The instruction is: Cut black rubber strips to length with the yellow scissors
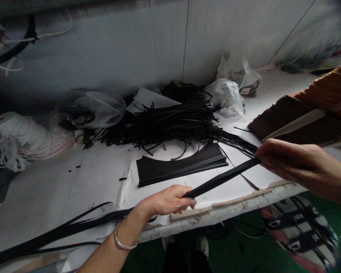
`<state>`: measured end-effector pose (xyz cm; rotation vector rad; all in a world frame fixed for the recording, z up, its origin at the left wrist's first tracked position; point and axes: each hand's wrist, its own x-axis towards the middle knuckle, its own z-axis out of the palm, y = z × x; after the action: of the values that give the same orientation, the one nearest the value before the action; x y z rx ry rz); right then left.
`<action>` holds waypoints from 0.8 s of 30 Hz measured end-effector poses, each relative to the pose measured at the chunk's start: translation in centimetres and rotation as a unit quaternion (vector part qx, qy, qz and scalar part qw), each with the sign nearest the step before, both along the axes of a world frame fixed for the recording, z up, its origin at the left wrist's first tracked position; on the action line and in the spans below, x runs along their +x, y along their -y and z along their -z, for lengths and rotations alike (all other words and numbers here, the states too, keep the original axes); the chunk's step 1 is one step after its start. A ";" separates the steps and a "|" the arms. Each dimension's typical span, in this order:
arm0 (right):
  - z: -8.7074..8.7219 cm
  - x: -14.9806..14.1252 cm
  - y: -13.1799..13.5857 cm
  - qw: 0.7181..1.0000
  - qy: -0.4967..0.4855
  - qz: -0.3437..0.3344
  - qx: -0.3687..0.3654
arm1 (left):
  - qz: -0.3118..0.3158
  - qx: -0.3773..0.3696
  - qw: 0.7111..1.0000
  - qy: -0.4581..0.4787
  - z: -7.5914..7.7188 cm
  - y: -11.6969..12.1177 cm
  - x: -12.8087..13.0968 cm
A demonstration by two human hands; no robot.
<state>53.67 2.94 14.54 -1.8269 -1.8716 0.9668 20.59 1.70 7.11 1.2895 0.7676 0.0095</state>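
Observation:
My left hand [167,201] is closed round a long black strip [221,177] near the table's front edge; a silver bangle circles its wrist. My right hand [295,161] pinches the same strip's far end, holding it stretched just above the white tabletop [96,178]. More black strips trail left from my left hand toward the lower left corner. Behind the held strip lies a flat stack of curved black pieces [182,167]. A tangled heap of thin black strips [176,123] lies farther back.
Clear plastic bags [227,96] sit by the wall at the back. A white bundle [19,138] lies at far left. A stack of brown sheets [315,113] fills the right side. The worn front edge of the table [233,208] runs below my hands, with green floor beneath.

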 end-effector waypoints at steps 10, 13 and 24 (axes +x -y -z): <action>14.5 3.1 -1.8 0.988 -0.082 -0.030 -0.125 | -0.051 -0.206 0.975 -0.068 5.5 1.2 -9.8; 17.4 3.0 -2.2 0.985 -0.102 -0.003 -0.141 | -0.073 -0.240 0.966 -0.065 6.3 1.1 -11.6; 23.0 3.1 -4.2 0.996 0.017 -0.019 -0.087 | -0.104 -0.242 0.962 -0.076 8.6 -0.5 -16.0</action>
<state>56.81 7.12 -8.51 -1.9225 -1.9003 1.1520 4.64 2.24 -1.49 0.7471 0.9653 -0.1032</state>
